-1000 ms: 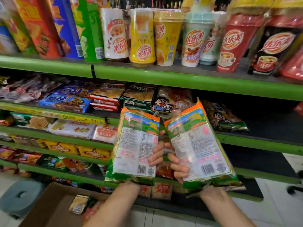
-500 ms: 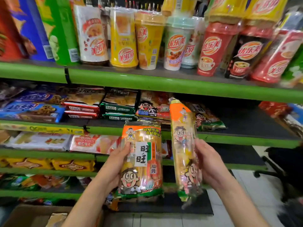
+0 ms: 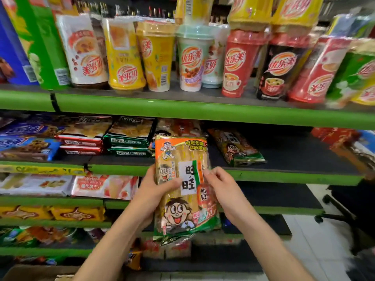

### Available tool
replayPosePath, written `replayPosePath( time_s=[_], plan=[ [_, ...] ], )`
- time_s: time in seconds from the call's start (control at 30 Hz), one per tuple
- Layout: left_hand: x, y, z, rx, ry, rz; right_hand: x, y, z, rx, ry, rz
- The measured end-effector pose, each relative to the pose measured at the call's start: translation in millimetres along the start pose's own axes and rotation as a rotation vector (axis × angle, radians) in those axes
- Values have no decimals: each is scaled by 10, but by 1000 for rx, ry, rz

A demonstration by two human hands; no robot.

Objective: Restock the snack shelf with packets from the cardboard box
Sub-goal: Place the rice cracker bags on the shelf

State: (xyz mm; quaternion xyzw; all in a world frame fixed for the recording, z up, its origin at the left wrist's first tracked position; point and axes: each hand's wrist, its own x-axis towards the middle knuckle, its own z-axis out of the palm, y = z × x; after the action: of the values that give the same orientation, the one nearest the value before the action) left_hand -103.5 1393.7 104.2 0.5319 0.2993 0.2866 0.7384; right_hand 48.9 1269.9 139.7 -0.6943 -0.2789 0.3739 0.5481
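A shopper-height view of a snack shelf (image 3: 182,113) mid-restock, read from left to right. At far left, flat biscuit packs (image 3: 81,142) lie stacked face-up on the second tier, likely so their labels show from the aisle; above them, a row of milk-tea cups (image 3: 190,57) stands along the top tier, several of them upside down.

At centre, the left hand (image 3: 154,191) grips a rice cracker packet (image 3: 182,185) along its left edge, thumb laid across the front and the fingers hidden behind (presumably curled round the back). The packet stands upright with its printed face toward the camera, held in the air in front of the shelf edge and not yet resting on any tier. A second packet seems to sit directly behind it, though the frame does not settle this.

The right hand (image 3: 227,191) meets the packet's right edge, its fingers (image 3: 211,172) bent and pinching the wrapper near the middle. The two-handed hold looks meant to square the packet before it goes in.

Just right of the packet, a matching one (image 3: 237,149) already lies flat on the second tier, with bare dark shelf beyond it, a probable destination. The cardboard box (image 3: 40,272) shows only as a corner at bottom left, its contents barely visible.
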Motion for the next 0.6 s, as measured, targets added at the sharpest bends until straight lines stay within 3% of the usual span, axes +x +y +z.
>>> replayPosePath(
  time_s=[0.07,0.13,0.23,0.3,0.4,0.6],
  plan=[
    [7,84,46,-68,29,17,117,-106,-260,-25,-39,-58],
    [6,154,115,-105,72,30,334,-203,-588,-134,95,-170],
    [-5,201,251,-117,143,66,820,-232,-1165,-823,323,-229],
    [-27,221,351,-116,197,82,1148,-200,-1447,-1027,249,-109],
    [-55,237,506,-97,240,89,1482,-169,-1642,-771,13,-41],
    [-111,185,806,-64,317,115,1650,-57,-1894,-217,-114,100]
  ],
)
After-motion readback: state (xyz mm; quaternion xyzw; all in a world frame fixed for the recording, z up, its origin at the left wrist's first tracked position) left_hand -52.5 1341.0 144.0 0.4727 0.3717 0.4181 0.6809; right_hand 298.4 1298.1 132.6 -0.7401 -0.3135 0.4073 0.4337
